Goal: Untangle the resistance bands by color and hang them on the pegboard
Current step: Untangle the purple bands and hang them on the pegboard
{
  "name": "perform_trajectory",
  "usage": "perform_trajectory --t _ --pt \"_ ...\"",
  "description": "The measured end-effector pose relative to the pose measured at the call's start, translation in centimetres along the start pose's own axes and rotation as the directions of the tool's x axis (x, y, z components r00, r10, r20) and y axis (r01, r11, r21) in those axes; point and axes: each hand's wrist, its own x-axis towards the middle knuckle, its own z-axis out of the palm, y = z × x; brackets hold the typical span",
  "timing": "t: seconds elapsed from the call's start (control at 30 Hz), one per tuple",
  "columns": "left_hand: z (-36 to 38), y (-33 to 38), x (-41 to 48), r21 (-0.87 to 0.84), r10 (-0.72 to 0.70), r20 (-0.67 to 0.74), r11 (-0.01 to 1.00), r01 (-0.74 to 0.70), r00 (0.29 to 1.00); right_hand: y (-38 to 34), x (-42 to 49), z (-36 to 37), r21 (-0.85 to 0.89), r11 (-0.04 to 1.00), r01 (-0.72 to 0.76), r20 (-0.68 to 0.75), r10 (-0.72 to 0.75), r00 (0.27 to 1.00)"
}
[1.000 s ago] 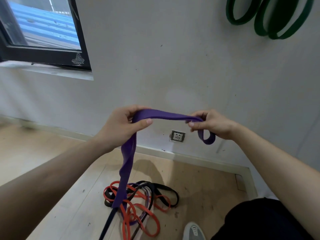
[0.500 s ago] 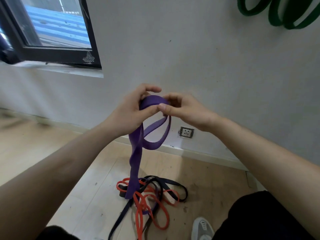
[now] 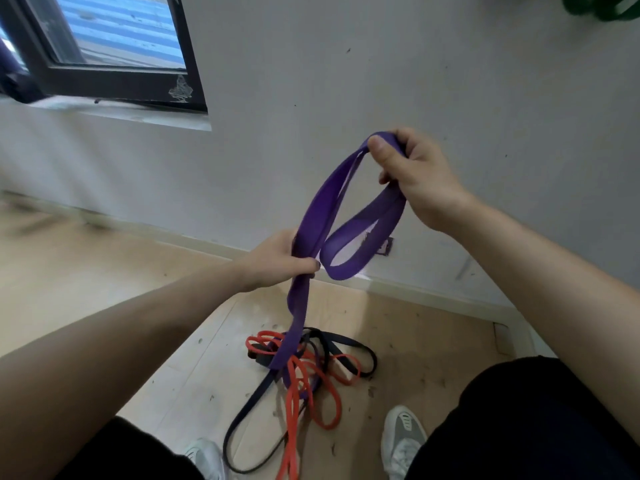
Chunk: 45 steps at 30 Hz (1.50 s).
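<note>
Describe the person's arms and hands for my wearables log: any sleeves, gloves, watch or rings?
Both forearms are bare up to the frame edge, with no sleeves in view. The left hand and right hand have no gloves, and no watch, bracelet or ring shows. The nails look short and unpainted.

Person wearing: black shorts (image 3: 540,420), both legs; white/grey mesh sneakers (image 3: 403,436), pr. Forearms bare, no sleeves showing. Hands (image 3: 420,178) bare, ungloved.

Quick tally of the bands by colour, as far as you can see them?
Purple band, held by left hand and right hand: 1
Red bands, tangled on floor: count unclear
Dark bands: count unclear
Green bands, on wall: count unclear
Total: 4 colours
</note>
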Motion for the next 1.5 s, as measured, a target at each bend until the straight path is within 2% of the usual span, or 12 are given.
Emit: perform_trajectory --t 0.13,0.2,0.27,0.4,0.53,0.73,1.03,1.1,1.17,1.3,1.4,1.5 --pt "0.0 -1.8 0.2 0.192 -0.015 0.072 0.981 0.001 0.997 2.4 0.3 -1.5 0.001 0.997 -0.071 -0.093 0.071 0.993" --pt "-1.4 -1.9 0.3 0.230 0.012 0.003 0.973 -0.013 1.000 3.9 0.1 -2.1 -0.031 0.994 -0.107 -0.119 0.103 0.988" --pt "-3.3 -1.7 0.4 0.162 0.041 -0.139 0.987 -0.018 0.989 5.5 -0.1 -2.3 -0.077 0.984 -0.162 -0.110 0.153 0.982" --pt "-6.4 -0.1 0.2 -0.022 0.069 -0.433 0.996 -0.087 0.899 8.0 -0.9 -2.6 -0.335 0.908 -0.250 0.108 0.301 0.948" --pt "-7.5 2.1 -0.5 -0.096 0.103 -0.516 0.980 -0.176 0.850 8.2 -2.0 -1.9 -0.469 0.856 -0.216 0.393 0.422 0.817" --pt "-8.6 6.8 -1.6 -0.276 0.188 -0.545 0.880 -0.386 0.817 7.2 -1.8 0.2 -0.348 0.907 -0.237 0.478 0.389 0.788" --pt "-7.7 6.7 -3.0 -0.229 0.255 -0.446 0.894 -0.385 0.858 6.1 -2.6 1.1 -0.223 0.906 -0.359 0.562 0.420 0.713" --pt "-7.9 6.9 -3.3 -0.186 0.281 -0.480 0.893 -0.409 0.831 6.0 -2.6 1.4 -0.190 0.900 -0.391 0.569 0.426 0.704" --pt "-8.4 7.1 -3.6 -0.112 0.319 -0.556 0.886 -0.450 0.768 5.6 -2.5 1.5 -0.131 0.897 -0.422 0.571 0.417 0.708" --pt "-9.4 7.9 -3.9 -0.033 0.374 -0.648 0.857 -0.515 0.664 3.9 -1.7 1.7 0.011 0.908 -0.419 0.525 0.351 0.775" --pt "-9.6 7.1 -3.7 -0.044 0.348 -0.616 0.880 -0.472 0.707 3.8 -1.6 1.6 -0.027 0.939 -0.342 0.504 0.308 0.807" --pt "-9.6 5.0 -3.6 -0.068 0.277 -0.550 0.925 -0.373 0.788 4.7 -1.9 1.1 -0.138 0.937 -0.321 0.509 0.345 0.788"
